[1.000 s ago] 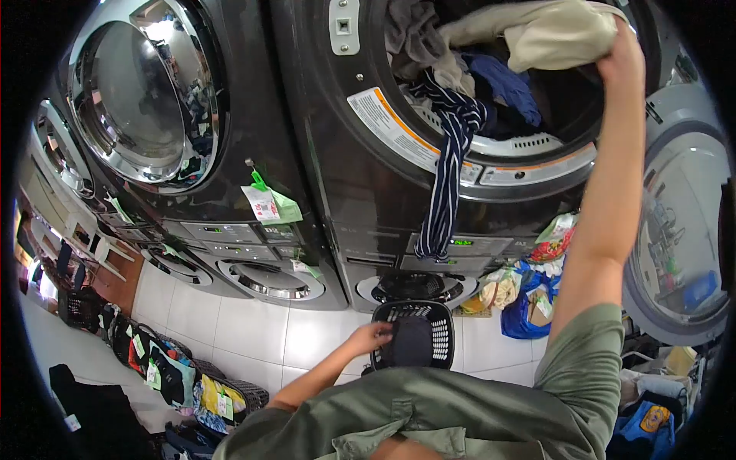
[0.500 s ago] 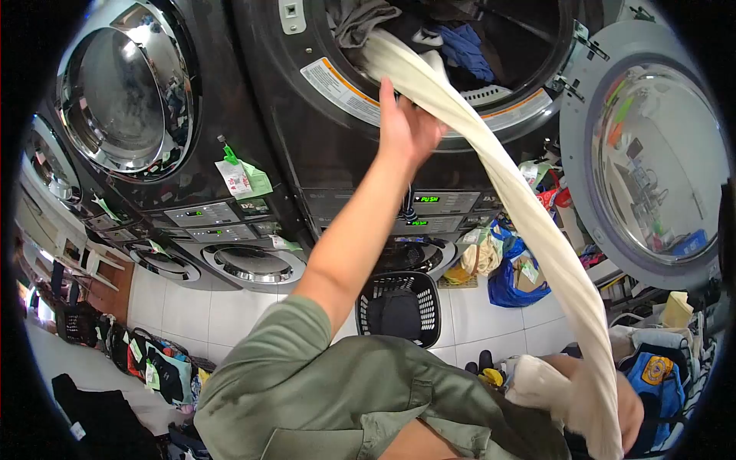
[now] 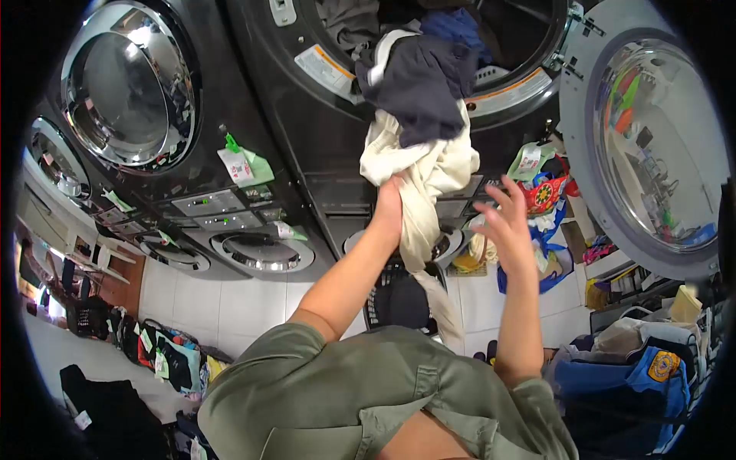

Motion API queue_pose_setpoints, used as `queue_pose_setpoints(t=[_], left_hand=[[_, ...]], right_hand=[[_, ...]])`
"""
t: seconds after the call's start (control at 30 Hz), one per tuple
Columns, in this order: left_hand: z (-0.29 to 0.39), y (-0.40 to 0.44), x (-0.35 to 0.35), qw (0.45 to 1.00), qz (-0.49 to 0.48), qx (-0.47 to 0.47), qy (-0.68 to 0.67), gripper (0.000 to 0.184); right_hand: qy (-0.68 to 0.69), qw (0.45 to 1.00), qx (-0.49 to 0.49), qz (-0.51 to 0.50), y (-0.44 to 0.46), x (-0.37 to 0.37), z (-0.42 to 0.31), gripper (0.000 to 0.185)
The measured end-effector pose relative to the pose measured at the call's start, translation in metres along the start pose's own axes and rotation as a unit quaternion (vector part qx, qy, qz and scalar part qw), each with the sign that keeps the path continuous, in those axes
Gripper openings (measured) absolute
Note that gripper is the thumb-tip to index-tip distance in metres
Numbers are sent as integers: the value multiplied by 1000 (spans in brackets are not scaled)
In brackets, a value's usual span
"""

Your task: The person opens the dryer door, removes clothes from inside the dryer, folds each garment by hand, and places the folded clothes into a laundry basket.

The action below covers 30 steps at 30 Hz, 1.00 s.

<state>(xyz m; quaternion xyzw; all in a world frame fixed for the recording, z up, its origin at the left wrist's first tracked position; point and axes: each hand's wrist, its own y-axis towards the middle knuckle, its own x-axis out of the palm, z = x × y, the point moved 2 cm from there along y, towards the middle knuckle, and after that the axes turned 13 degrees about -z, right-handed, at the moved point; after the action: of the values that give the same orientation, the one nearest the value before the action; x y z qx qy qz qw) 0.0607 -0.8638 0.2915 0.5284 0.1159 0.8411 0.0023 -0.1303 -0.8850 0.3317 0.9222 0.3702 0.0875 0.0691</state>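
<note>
My left hand [image 3: 391, 207] is closed on a long cream cloth [image 3: 422, 172], perhaps a sheet or garment, bunched below the dryer opening. Its twisted lower end hangs past the black basket. A dark navy garment [image 3: 422, 84] with a white band spills over the rim above the cream cloth. Beside them to the right, my right hand [image 3: 502, 222] is raised with fingers spread, holding nothing. Inside the drum are a grey garment [image 3: 349, 27] and a blue garment [image 3: 460, 31].
The round glass door [image 3: 652, 146] stands swung out at right. Under the cloth is a black laundry basket [image 3: 376, 307] with dark clothes. More machines [image 3: 126, 88] line the left. A blue bag [image 3: 556, 268] and piled clothes [image 3: 629, 368] lie to the right.
The cream cloth, earlier stretched from the drum to my right hand, is now bunched at my left hand. The navy garment has come out over the rim. My right hand let go and rose.
</note>
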Motion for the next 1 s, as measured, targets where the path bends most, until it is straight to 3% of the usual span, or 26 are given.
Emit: queue_pose_setpoints(t=[0.03,0.07,0.1,0.13,0.2,0.27,0.37,0.47,0.5,0.53,0.57,0.6,0.67,0.7,0.73,0.77,0.8,0.83,0.87,0.9,0.93,0.97,1.0], left_hand=[[0,1,-16,999,19,19,18,34],[7,-6,-30,996,-28,-81,-8,33],[5,-13,-40,996,12,-89,17,31],[3,-20,-48,993,52,-95,43,30],[0,-35,-63,994,62,-75,55,28],[12,-33,-63,994,81,-63,44,22],[36,-30,-69,971,93,-20,220,31],[56,-61,-48,971,71,31,227,41],[62,-74,-49,983,67,-2,171,52],[68,-84,-55,983,68,2,169,52],[70,-91,-63,995,23,-23,90,49],[68,-98,-70,999,-21,-47,10,46],[62,-109,-90,997,16,-53,55,59],[61,-112,-81,992,50,-28,110,60],[61,-118,-77,992,58,-29,109,60],[62,-124,-74,969,65,-45,235,61],[65,-127,-69,930,67,-60,358,61],[67,-131,-54,944,-3,-24,329,50],[67,-134,-47,946,3,-27,323,50],[69,-137,-40,932,-47,-39,357,47],[68,-140,-33,914,-95,-52,390,44],[63,-144,-29,902,-74,-58,422,39],[59,-148,-28,906,-62,-63,415,39]], right_hand=[[-17,1000,25,6,19,6,11,76],[-112,993,-19,20,35,12,21,83],[-253,960,-105,49,55,16,29,93],[-415,883,-204,76,69,32,15,99],[-536,820,-191,59,100,56,10,98],[-534,838,-110,28,137,63,39,84],[-609,788,-79,34,171,70,33,53],[-481,874,-14,-70,192,52,-41,41],[-351,920,-30,-172,219,31,-57,42],[-295,934,-33,-201,235,18,-87,36],[-338,930,-138,-47,247,9,-116,35],[-257,958,-96,-88,271,-8,-146,41],[-188,939,-282,59,258,32,-194,51],[-185,941,-280,56,272,28,-190,51],[-381,884,-230,141,294,15,-183,63],[-558,783,-169,218,315,2,-173,75],[-602,748,-174,220,333,-9,-157,91],[-595,755,-201,188,295,31,-149,79],[-665,657,-338,110,312,20,-123,46],[-523,787,-320,-74,265,56,-104,44],[-452,838,-264,-156,240,63,-60,31],[-400,863,-125,-281,192,82,-34,26],[-378,864,-66,-326,167,80,13,35]])
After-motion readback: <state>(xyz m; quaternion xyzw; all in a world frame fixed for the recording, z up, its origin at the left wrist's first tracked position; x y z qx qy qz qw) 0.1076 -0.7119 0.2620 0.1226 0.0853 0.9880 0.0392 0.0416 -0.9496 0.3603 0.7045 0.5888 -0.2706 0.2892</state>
